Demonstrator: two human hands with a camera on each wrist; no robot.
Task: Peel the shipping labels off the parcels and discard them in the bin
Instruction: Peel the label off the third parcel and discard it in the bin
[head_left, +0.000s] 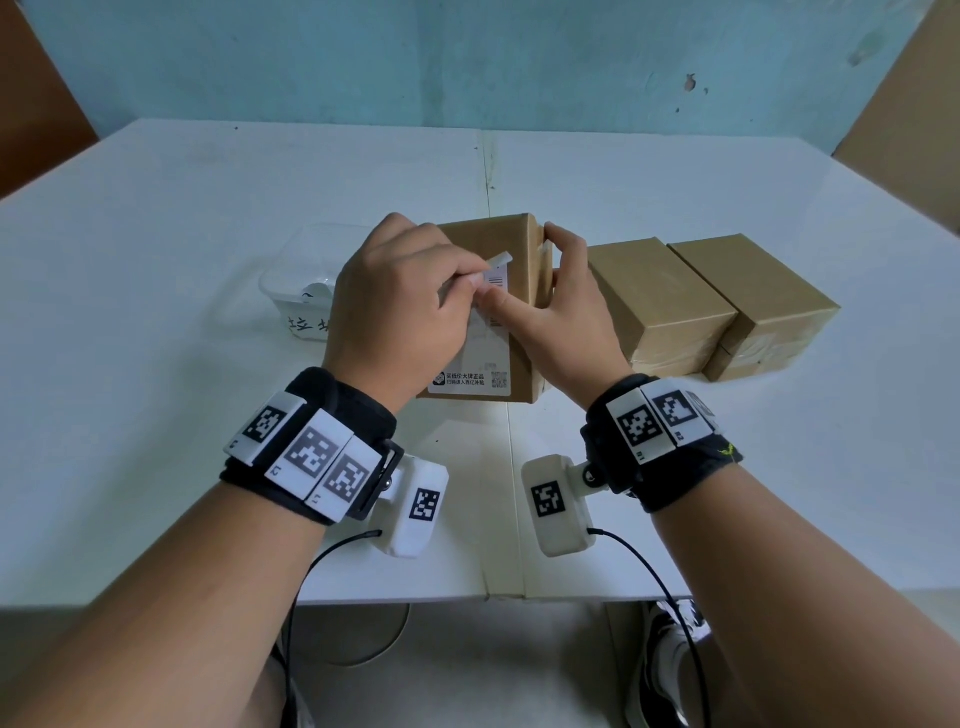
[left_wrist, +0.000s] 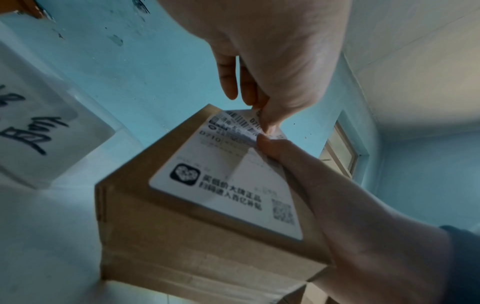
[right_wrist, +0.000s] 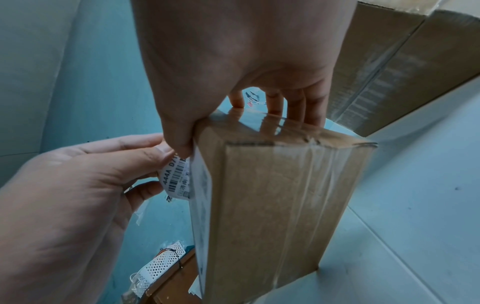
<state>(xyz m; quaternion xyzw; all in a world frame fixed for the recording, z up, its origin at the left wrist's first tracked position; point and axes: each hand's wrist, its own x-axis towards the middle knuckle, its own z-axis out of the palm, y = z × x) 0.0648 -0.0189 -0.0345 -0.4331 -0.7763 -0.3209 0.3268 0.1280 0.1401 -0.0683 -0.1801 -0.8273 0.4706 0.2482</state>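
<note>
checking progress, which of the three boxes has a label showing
The leftmost box, gripped by the right hand; its white label is being peeled by the left hand. The other two boxes show plain cardboard.

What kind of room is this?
Probably a plain workroom for handling parcels: brown cardboard boxes on a white table, a clear plastic bin, and a bare, scuffed blue wall.
</note>
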